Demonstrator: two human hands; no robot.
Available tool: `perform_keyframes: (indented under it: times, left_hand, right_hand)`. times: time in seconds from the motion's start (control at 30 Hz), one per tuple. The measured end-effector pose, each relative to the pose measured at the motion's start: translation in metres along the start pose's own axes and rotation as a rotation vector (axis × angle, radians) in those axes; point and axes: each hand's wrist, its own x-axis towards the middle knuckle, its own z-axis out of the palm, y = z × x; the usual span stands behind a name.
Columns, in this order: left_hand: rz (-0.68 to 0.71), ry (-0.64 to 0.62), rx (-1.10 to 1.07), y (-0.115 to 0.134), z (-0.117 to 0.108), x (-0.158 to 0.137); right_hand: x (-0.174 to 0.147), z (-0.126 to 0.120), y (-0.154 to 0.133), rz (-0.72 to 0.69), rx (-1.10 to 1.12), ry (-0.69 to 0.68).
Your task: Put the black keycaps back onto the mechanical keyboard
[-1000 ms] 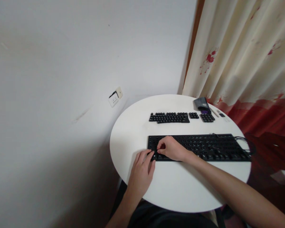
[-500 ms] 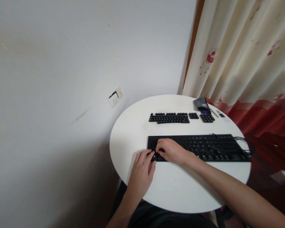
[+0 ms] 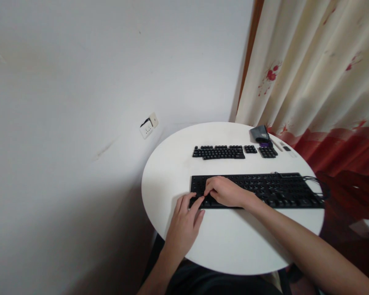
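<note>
A black keyboard [image 3: 258, 200] lies lengthwise on the round white table, most of its keycaps off. My left hand [image 3: 184, 221] rests at its lower left corner, fingers apart, fingertips on the keyboard's left end. Just to the right, my right hand [image 3: 223, 190] is bent over the left part of the keyboard with thumb and fingers pinched together. Whatever is between those fingertips is too small to make out. Behind the keyboard, loose black keycaps [image 3: 223, 153] stand in rows, with smaller groups of keycaps [image 3: 250, 149] and number-pad keycaps [image 3: 267, 152] farther right.
A grey pouch [image 3: 258, 134] with something purple under it sits at the table's back right. A cable [image 3: 318, 184] coils at the keyboard's right end. The wall with a socket [image 3: 146, 128] is at the left, a curtain [image 3: 310, 82] at the right.
My right hand has shifted slightly to the right along the keyboard. The index finger of my left hand has stretched a little to the right as well.
</note>
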Motion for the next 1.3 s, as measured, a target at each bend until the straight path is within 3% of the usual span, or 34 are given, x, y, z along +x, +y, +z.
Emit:
perform_keyframes:
  times: [0.53, 0.97, 1.3]
  left_hand:
    - [0.010, 0.014, 0.037, 0.003, -0.001, 0.004]
    - [0.002, 0.020, 0.011, 0.001, 0.000, 0.002]
    - [-0.011, 0.024, -0.028, 0.000, 0.002, 0.003]
  right_hand:
    - [-0.003, -0.006, -0.010, 0.088, -0.134, -0.120]
    - [-0.001, -0.007, 0.000, 0.034, -0.088, 0.017]
    - [-0.001, -0.003, 0.000, -0.005, -0.108, -0.014]
